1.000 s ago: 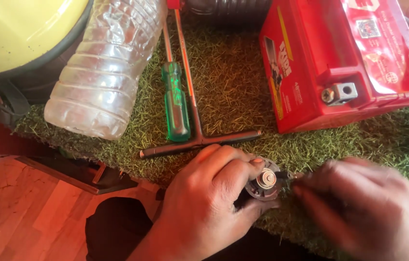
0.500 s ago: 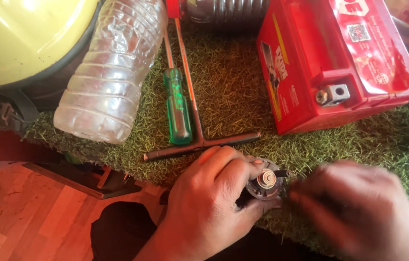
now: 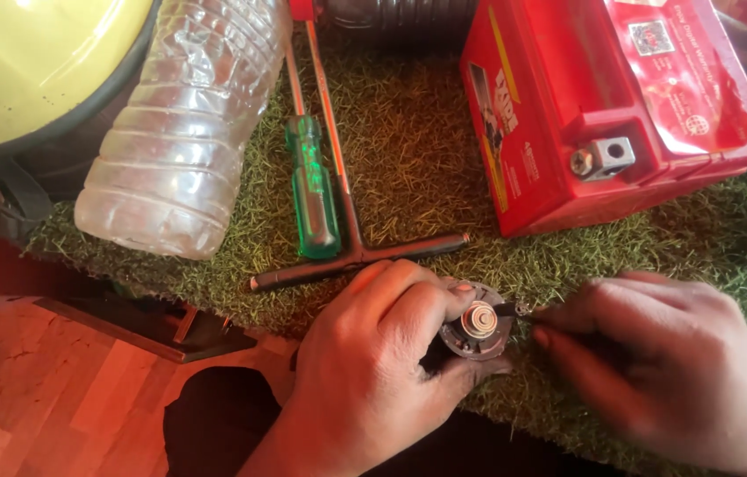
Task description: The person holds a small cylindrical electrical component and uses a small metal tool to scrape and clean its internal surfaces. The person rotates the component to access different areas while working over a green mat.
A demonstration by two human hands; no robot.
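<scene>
The left hand (image 3: 382,353) closes its fingers around a small round metal part (image 3: 477,323) at the near edge of the grass mat (image 3: 409,159), steadying its face upward so the right hand (image 3: 665,353), fingertips pinched on a thin tool (image 3: 515,310), can probe it.

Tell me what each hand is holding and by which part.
Left hand grips a small round metal part by its rim; right hand pinches a thin dark tool, its grip blurred.

red battery (image 3: 568,115), plastic bottle (image 3: 179,132), green screwdriver (image 3: 316,199)
</scene>
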